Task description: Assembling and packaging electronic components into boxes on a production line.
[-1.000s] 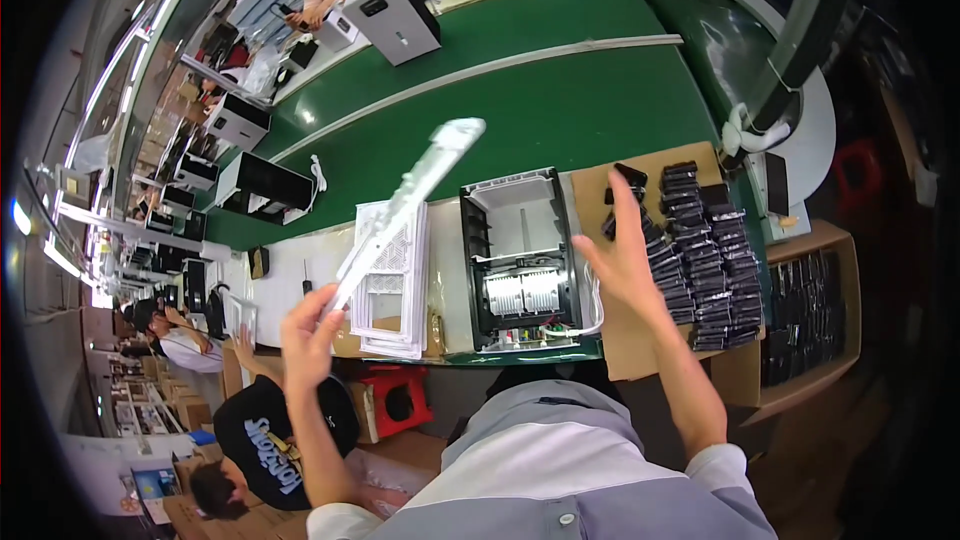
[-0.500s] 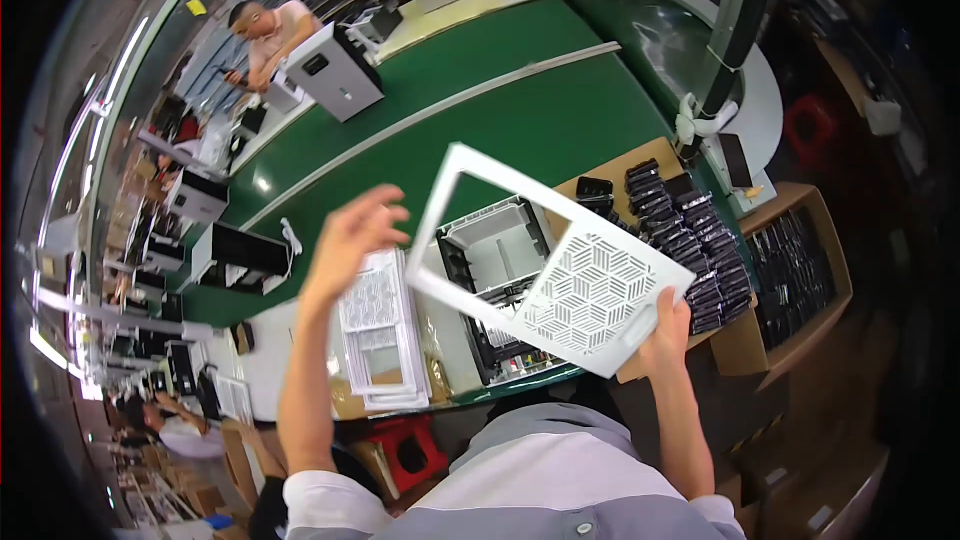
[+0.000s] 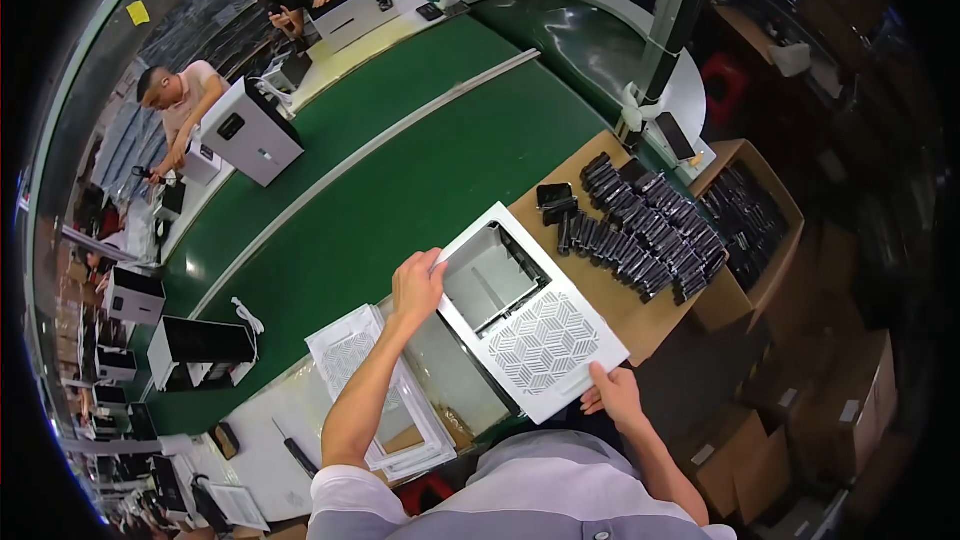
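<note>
A white panel with a rectangular opening and a geometric-patterned grille lies over an appliance housing, whose pale inner compartment and black side parts show through the opening. My left hand grips the panel's left edge beside the opening, fingers closed around it. At the lower right corner, next to the grille, my right hand holds the panel's edge with thumb and curled fingers. Most of the housing is hidden under the panel. Left of it, beneath my left forearm, lies a stack of similar white panels.
Many small black parts lie on cardboard to the right, beside an open carton of dark parts. A screwdriver lies at left. Past the green conveyor, two people handle white appliances.
The panel has come down from a tilted hold in the air onto the housing. My left hand, open and apart before, now grips its left edge. The view has shifted.
</note>
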